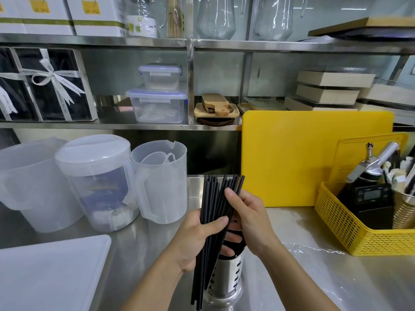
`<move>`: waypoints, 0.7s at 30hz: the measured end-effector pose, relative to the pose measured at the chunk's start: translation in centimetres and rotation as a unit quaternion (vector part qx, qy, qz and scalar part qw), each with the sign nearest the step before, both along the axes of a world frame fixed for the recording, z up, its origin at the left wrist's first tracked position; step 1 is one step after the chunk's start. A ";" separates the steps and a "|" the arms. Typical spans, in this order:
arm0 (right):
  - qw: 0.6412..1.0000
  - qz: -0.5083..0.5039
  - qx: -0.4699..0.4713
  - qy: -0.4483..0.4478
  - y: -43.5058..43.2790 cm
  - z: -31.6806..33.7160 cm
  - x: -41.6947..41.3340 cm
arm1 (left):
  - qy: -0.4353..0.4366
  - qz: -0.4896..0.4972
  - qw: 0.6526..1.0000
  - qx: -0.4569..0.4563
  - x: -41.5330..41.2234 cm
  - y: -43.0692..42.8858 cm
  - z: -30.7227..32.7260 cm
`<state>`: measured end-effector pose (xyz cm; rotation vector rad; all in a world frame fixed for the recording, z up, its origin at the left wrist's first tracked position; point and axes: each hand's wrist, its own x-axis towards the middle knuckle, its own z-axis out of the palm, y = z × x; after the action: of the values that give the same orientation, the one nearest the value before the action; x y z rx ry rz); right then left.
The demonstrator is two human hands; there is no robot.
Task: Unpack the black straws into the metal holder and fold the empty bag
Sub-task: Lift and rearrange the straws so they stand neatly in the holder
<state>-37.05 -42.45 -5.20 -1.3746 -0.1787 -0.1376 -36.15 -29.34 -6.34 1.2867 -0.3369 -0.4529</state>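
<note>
Straws (213, 198), black and loosely fanned, slant over the perforated metal holder (229, 277), with their lower ends passing down its left side outside it. Left hand (197, 239) grips the bundle mid-length, thumb across the front. Right hand (249, 218) pinches the upper part. The holder stands on a steel counter (292, 283), clear lidded jugs (94, 182) to the left and a yellow basket (350, 232) to the right.

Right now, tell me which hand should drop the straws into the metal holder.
Probably left. The left hand has its grip round the middle of the black straws, whose lower ends hang beside the metal holder; the right hand only steadies the upper part.
</note>
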 end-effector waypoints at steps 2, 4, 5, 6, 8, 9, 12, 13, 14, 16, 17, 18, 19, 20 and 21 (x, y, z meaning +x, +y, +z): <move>1.000 -0.009 0.000 -0.005 0.0 0.0 -0.1 | 0.010 -0.003 1.000 -0.006 -0.2 0.1 -0.1; 1.000 -0.016 -0.003 -0.003 0.0 0.0 -0.1 | 0.022 -0.007 1.000 -0.014 -0.5 0.1 -0.2; 1.000 -0.021 -0.002 -0.001 0.0 -0.1 -0.2 | 0.024 -0.009 0.999 -0.018 -0.7 0.0 -0.3; 1.000 -0.026 0.002 0.001 0.1 -0.1 -0.2 | 0.025 -0.009 0.999 -0.019 -0.8 0.0 -0.3; 0.999 -0.036 0.013 0.004 0.1 -0.2 -0.2 | 0.025 -0.001 1.000 -0.014 -1.0 0.0 -0.3; 0.999 -0.039 0.020 0.007 0.1 -0.1 -0.3 | 0.026 0.002 1.000 -0.014 -1.0 0.0 -0.4; 0.999 -0.036 0.026 0.007 0.2 0.0 -0.4 | 0.026 0.003 1.000 -0.012 -1.1 0.2 -0.5; 0.999 -0.036 0.022 0.007 0.2 0.1 -0.5 | 0.028 0.003 1.000 -0.013 -1.1 0.3 -0.4; 0.999 -0.037 0.018 0.007 0.3 0.1 -0.5 | 0.031 0.001 0.999 -0.016 -1.2 0.4 -0.4; 0.999 -0.039 0.018 0.009 0.3 0.1 -0.5 | 0.037 -0.005 0.999 -0.021 -1.3 0.4 -0.2; 0.999 -0.039 0.018 0.013 0.4 0.0 -0.6 | 0.041 -0.006 0.999 -0.024 -1.4 0.4 -0.2; 0.999 -0.036 0.018 0.017 0.4 0.0 -0.6 | 0.044 -0.006 0.999 -0.028 -1.5 0.5 -0.2; 0.999 -0.029 0.016 0.020 0.5 -0.1 -0.7 | 0.045 -0.006 0.999 -0.030 -1.5 0.5 -0.2; 0.999 -0.024 0.010 0.023 0.5 -0.2 -0.7 | 0.046 -0.006 0.998 -0.032 -1.6 0.5 -0.2; 0.999 -0.020 0.000 0.026 0.6 -0.3 -0.8 | 0.047 -0.006 0.998 -0.034 -1.7 0.6 -0.3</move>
<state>-37.89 -41.85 -5.45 -1.3803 -0.1085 -0.1353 -37.82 -28.77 -6.60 1.1936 -0.2786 -0.5058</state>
